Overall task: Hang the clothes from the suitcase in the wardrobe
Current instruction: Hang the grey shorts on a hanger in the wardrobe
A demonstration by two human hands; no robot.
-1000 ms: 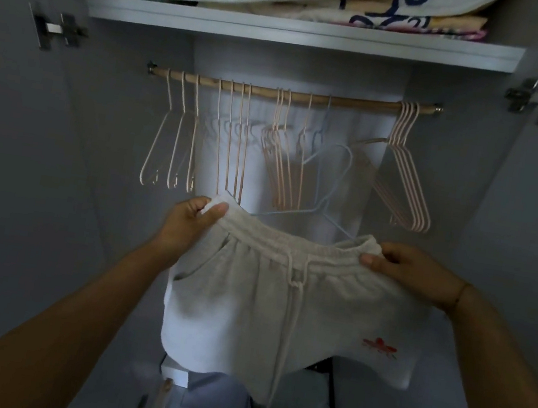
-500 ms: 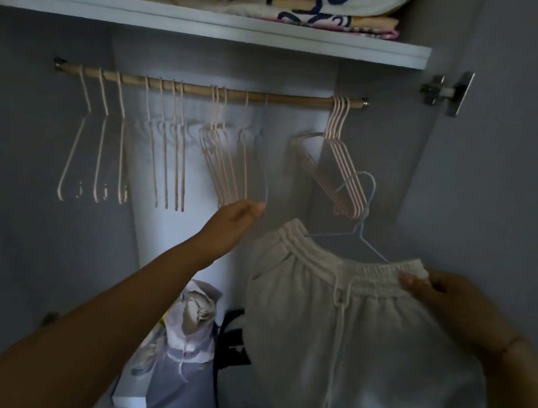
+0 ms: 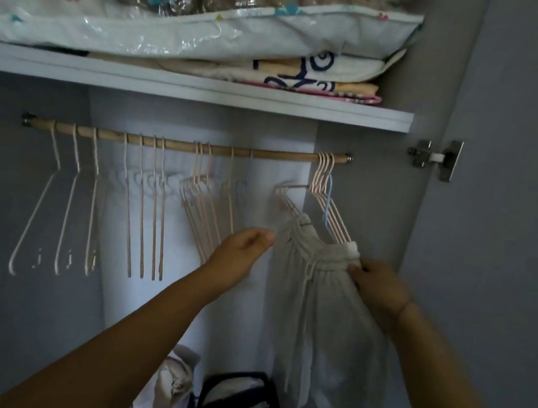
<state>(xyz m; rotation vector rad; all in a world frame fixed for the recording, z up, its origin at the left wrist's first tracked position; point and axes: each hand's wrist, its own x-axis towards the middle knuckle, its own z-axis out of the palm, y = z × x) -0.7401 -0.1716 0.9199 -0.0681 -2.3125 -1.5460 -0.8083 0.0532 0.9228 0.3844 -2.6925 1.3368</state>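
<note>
Right hand (image 3: 377, 286) pinches waistband of grey shorts (image 3: 324, 315). Left hand (image 3: 242, 248) just beside shorts, fingers loosely curled, gripping nothing I can see. Shorts hang on blue hanger (image 3: 328, 202) among pink hangers (image 3: 323, 190) at right end of rod (image 3: 179, 143); hook contact with rod I cannot tell. Blue lettering on folded bedding (image 3: 313, 71) on shelf (image 3: 190, 87): unreadable, partly covered.
</note>
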